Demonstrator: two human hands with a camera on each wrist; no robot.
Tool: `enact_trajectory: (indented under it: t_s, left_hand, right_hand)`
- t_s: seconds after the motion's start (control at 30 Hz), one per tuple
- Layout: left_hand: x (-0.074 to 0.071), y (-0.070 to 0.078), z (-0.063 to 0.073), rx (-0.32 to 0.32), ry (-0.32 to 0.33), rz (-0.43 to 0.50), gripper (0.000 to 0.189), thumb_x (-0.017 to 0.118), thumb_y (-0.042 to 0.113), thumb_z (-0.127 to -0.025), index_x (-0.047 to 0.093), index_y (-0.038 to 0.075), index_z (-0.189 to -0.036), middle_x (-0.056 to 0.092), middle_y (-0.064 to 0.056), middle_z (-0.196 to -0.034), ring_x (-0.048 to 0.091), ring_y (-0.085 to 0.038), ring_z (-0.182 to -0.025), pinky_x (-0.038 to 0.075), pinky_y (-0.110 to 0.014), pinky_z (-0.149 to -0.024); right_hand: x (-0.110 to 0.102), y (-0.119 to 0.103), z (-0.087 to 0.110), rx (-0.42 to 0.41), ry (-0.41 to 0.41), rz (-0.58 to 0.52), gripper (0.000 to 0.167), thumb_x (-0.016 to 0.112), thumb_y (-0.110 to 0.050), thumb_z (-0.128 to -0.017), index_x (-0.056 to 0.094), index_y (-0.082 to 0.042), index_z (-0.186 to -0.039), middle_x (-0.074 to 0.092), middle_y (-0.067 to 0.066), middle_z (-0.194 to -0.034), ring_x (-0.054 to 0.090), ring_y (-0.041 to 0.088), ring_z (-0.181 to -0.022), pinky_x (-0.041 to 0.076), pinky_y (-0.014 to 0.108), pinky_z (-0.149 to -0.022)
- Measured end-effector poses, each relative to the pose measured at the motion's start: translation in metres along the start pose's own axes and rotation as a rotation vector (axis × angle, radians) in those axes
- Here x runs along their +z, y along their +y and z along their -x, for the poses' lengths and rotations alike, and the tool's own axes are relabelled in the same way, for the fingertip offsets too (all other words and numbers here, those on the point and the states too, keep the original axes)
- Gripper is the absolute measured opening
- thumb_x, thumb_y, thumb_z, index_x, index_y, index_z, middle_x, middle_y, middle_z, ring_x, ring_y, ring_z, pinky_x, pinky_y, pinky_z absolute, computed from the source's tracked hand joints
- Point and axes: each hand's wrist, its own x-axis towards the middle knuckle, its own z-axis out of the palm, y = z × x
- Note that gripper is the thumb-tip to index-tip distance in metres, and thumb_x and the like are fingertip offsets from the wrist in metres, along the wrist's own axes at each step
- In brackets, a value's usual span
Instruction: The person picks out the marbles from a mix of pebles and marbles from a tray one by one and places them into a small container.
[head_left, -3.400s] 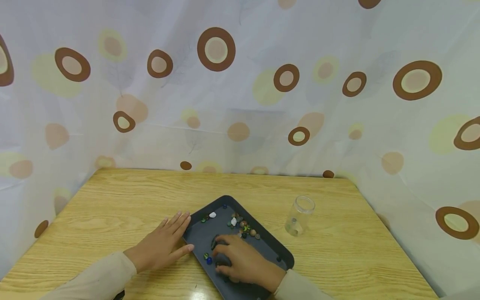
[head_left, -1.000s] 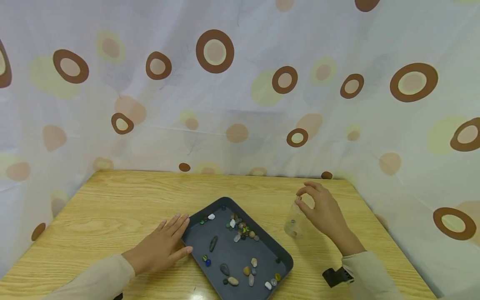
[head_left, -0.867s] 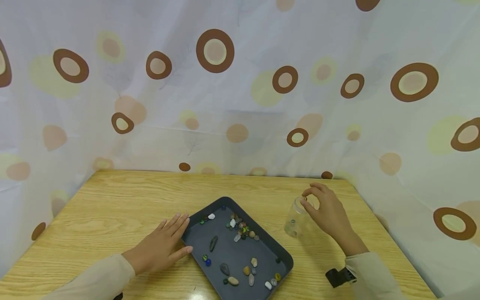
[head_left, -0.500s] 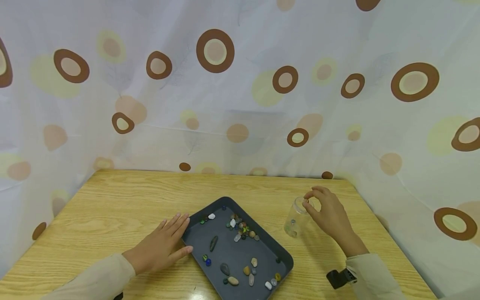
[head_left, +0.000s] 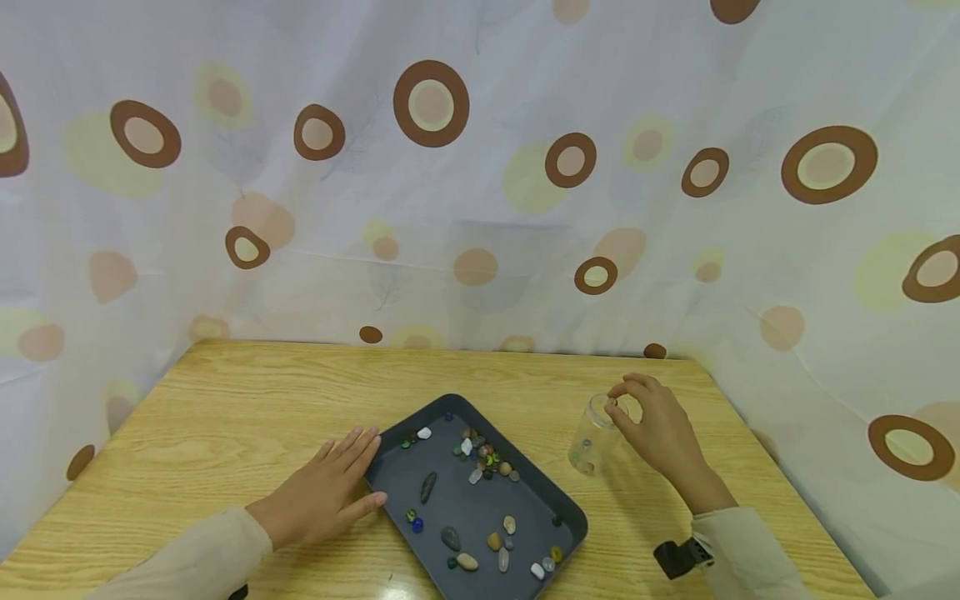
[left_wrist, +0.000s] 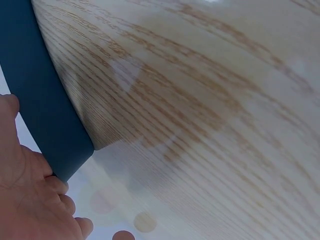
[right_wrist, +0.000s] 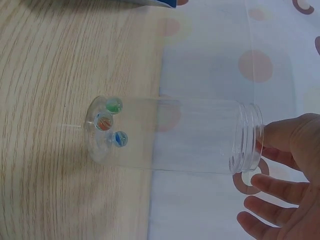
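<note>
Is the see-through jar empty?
No, but far from full: a green marble, orange marble and blue marble sit at the bottom of the jar.

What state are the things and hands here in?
Jar: upright, uncapped, marbles at the bottom.
Tray: flat on the table.
Stones: loose, scattered in the tray.
Left hand: fingers extended, touching the tray's edge.
Right hand: pinching a small item at the jar's mouth.
</note>
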Motion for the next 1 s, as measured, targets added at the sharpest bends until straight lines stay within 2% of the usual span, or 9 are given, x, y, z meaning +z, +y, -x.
enact_trajectory:
  t_s: [0.53, 1.0]
  left_hand:
    - [-0.001, 0.0008, -0.0004, -0.011, -0.012, 0.01, 0.08, 0.037, 0.057, -0.098, 0.025, -0.004, -0.149, 0.019, -0.019, -0.157, 0.014, -0.038, -0.145, 0.017, -0.061, -0.113]
    - [-0.002, 0.0016, -0.0008, -0.011, -0.017, 0.01, 0.079, 0.037, 0.056, -0.099, 0.025, -0.004, -0.149, 0.019, -0.019, -0.157, 0.014, -0.038, -0.145, 0.018, -0.062, -0.113]
  right_hand:
    - [0.0035, -0.0023, -0.0016, 0.027, -0.004, -0.044, 0.017, 0.067, -0.013, -0.091, 0.068, -0.002, -0.103, 0.053, 0.025, -0.13, 0.048, 0.05, -0.115, 0.042, 0.063, -0.089]
    - [0.0055, -0.0016, -0.0028, 0.022, 0.001, -0.04, 0.017, 0.067, -0.014, -0.09, 0.068, -0.002, -0.102, 0.054, 0.026, -0.129, 0.05, 0.05, -0.113, 0.043, 0.063, -0.089]
